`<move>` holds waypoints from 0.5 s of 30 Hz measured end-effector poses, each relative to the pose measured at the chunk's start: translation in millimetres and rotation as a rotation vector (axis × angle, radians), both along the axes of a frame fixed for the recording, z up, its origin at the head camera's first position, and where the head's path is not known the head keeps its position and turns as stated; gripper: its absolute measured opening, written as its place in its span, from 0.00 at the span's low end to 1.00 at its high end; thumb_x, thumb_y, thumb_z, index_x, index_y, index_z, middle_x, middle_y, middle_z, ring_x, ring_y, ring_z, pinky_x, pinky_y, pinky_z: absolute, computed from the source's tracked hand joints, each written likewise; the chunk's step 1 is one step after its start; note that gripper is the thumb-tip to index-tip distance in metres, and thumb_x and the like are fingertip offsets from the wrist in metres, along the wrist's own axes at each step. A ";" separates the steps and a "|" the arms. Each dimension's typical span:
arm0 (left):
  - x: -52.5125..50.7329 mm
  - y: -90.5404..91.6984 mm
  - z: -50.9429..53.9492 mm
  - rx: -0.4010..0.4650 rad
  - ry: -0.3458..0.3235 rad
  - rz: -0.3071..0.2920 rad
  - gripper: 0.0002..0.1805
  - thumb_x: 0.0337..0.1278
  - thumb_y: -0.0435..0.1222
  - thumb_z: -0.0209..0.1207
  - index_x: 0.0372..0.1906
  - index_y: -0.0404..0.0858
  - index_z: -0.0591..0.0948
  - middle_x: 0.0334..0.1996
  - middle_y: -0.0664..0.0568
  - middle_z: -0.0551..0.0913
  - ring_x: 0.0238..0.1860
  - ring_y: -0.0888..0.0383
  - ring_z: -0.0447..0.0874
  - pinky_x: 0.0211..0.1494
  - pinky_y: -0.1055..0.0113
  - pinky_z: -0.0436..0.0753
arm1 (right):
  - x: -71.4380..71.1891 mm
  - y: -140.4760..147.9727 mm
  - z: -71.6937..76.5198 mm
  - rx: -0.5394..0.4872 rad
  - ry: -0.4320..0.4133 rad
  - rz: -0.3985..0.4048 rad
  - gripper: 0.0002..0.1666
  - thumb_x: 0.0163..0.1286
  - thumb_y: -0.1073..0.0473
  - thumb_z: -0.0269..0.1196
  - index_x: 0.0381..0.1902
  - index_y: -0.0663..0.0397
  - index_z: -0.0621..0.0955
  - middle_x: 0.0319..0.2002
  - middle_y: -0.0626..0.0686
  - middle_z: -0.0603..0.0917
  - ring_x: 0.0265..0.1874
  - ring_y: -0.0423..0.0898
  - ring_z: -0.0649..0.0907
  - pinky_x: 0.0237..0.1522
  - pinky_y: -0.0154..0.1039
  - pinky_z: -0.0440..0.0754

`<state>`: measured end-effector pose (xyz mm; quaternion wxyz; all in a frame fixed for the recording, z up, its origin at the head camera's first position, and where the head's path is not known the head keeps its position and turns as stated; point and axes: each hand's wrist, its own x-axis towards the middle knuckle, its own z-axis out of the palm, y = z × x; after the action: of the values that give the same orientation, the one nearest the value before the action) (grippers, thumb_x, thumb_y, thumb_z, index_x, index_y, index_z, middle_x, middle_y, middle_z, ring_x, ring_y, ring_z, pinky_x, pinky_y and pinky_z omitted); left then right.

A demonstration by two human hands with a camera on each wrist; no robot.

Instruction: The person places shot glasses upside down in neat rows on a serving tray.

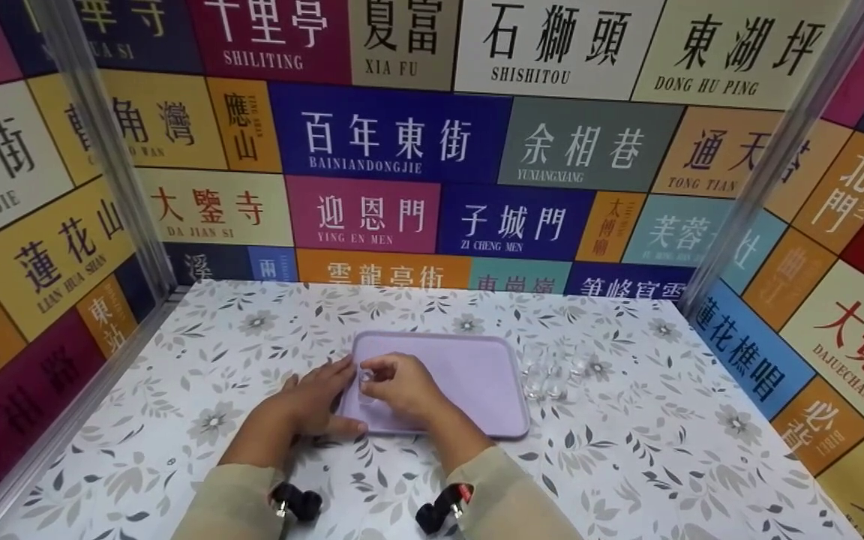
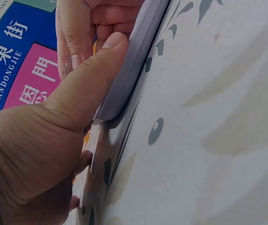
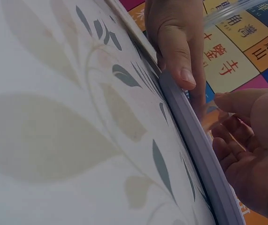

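A lilac tray (image 1: 469, 382) lies on the patterned table. My right hand (image 1: 406, 386) is over the tray's left part, pinching a small clear glass-like piece (image 1: 367, 373) between thumb and fingers. At the tray's left edge rests my left hand (image 1: 312, 401), its fingers extended along the rim and the thumb at the near corner. In the left wrist view the left thumb (image 2: 89, 79) lies against the tray's side (image 2: 131, 61). The right wrist view has the right hand (image 3: 256, 145) curled beside the tray rim (image 3: 195, 136); the piece is only faintly visible there.
Several clear glass-like pieces (image 1: 552, 371) stand close together just right of the tray. The table (image 1: 627, 450) has a leaf and flower print. Walls of coloured sign panels (image 1: 394, 135) rise behind and at both sides, with clear strips at the corners.
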<state>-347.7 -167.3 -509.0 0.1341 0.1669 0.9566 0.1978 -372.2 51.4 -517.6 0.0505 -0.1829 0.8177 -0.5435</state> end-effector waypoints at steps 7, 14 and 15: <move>-1.0 1.3 -0.1 -0.011 -0.008 0.011 0.65 0.50 0.74 0.69 0.88 0.55 0.53 0.90 0.59 0.45 0.90 0.42 0.43 0.85 0.22 0.39 | 0.9 8.7 6.5 0.001 0.065 0.022 0.27 0.65 0.58 0.75 0.62 0.60 0.87 0.53 0.58 0.92 0.50 0.51 0.88 0.51 0.33 0.86; -2.7 4.9 -0.4 -0.021 -0.027 0.040 0.67 0.47 0.76 0.68 0.88 0.57 0.52 0.90 0.61 0.44 0.90 0.43 0.42 0.85 0.24 0.37 | -1.5 38.2 26.0 -0.007 0.119 -0.032 0.29 0.68 0.50 0.75 0.65 0.51 0.86 0.59 0.55 0.90 0.57 0.53 0.88 0.64 0.50 0.87; -2.8 5.3 -0.5 -0.021 -0.030 0.044 0.67 0.46 0.76 0.69 0.88 0.57 0.52 0.90 0.61 0.44 0.90 0.43 0.41 0.86 0.24 0.37 | -2.0 43.6 28.7 -0.010 0.120 -0.044 0.29 0.69 0.49 0.75 0.66 0.50 0.85 0.60 0.54 0.90 0.58 0.52 0.88 0.65 0.51 0.86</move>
<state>-350.5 -161.9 -509.5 0.1457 0.1412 0.9599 0.1933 -374.2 95.0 -489.0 -0.0114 -0.1975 0.8203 -0.5367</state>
